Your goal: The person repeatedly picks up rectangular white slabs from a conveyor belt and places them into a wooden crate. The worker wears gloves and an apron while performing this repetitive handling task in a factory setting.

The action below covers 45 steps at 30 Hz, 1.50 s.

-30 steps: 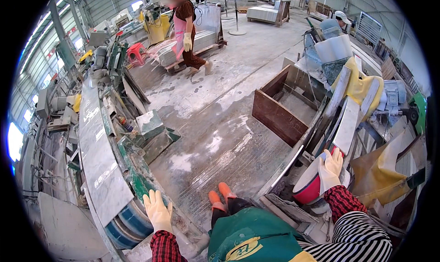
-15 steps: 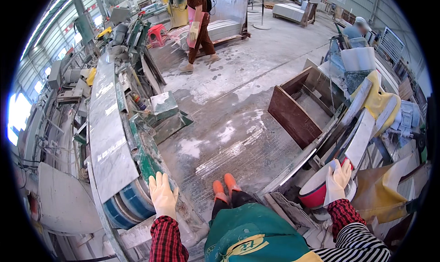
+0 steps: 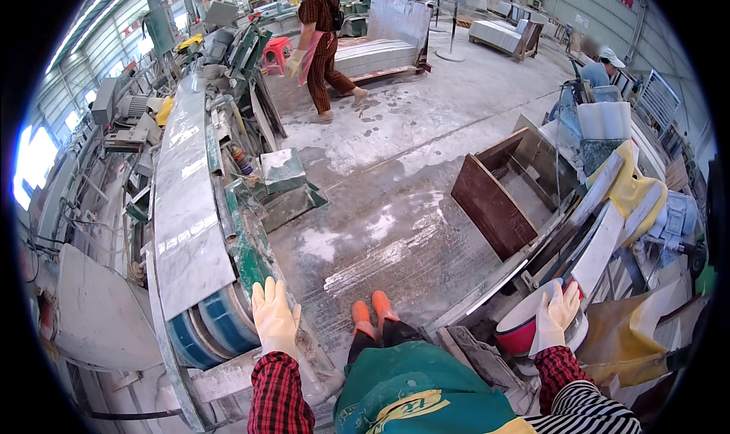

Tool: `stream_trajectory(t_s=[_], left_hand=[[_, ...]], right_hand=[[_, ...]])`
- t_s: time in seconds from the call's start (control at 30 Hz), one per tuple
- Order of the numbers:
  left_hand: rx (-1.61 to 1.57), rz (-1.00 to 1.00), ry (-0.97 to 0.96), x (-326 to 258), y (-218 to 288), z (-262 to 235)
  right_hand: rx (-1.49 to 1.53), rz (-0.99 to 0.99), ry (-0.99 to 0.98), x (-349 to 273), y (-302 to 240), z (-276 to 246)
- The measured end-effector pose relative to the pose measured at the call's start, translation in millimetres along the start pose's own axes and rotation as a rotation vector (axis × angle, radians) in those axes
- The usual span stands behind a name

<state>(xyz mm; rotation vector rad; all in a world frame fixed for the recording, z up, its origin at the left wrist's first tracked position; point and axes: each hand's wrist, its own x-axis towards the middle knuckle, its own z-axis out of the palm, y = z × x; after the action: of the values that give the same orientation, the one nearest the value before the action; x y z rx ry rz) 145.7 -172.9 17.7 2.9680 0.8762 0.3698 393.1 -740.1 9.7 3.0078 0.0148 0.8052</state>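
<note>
My left hand (image 3: 275, 317) wears a pale rubber glove and hangs flat with fingers together, holding nothing, beside the green frame of a stone machine (image 3: 245, 240). My right hand (image 3: 557, 318), gloved the same way, rests with spread fingers on the rim of a red and white bucket (image 3: 521, 329) at my right. A long grey marble slab (image 3: 184, 206) lies on the machine to my left. I wear a green apron and orange boots (image 3: 371, 314).
A brown open crate (image 3: 496, 198) stands on the wet, dusty concrete floor ahead right. White slabs and yellow cloth (image 3: 625, 194) lean at the right. A person (image 3: 319, 42) in an apron walks far ahead; another person in a cap (image 3: 601, 65) works at the right.
The view has swung to the right and forward. My left hand has risen a little beside the machine. My right hand stays on the bucket. The far person has stepped to the right.
</note>
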Motion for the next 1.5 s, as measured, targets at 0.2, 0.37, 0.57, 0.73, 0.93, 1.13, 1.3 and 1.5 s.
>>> stream_trajectory(t_s=[0.2,0.37,0.57,0.73,0.93,1.13,1.3,1.5], left_hand=[[-0.016,-0.011,0.004,2.1,5.1,-9.1],[-0.021,0.000,0.070,-1.5,-0.1,-2.4],[-0.052,-0.033,0.073,-4.0,-1.3,-3.2],[-0.046,-0.061,0.068,-4.7,-2.2,-2.0],[-0.017,-0.112,0.004,-9.2,-4.9,-7.5],[-0.031,-0.111,0.034,-8.5,-4.5,-5.3],[-0.061,-0.081,0.091,-7.6,-5.0,-2.8],[-0.097,-0.087,0.109,-6.5,-7.3,2.6]], right_hand=[[-0.029,-0.030,0.037,-6.6,-2.8,-1.3],[0.223,0.101,-0.217,19.5,-8.2,-30.3],[0.172,0.159,-0.103,65.4,65.2,-8.0],[0.756,0.430,-0.331,90.2,93.1,11.9],[0.655,0.644,-0.279,118.9,90.0,42.5],[0.525,0.585,-0.279,115.6,81.0,40.8],[0.218,0.393,-0.338,123.2,109.4,64.2],[0.184,0.419,-0.359,72.3,59.5,6.5]])
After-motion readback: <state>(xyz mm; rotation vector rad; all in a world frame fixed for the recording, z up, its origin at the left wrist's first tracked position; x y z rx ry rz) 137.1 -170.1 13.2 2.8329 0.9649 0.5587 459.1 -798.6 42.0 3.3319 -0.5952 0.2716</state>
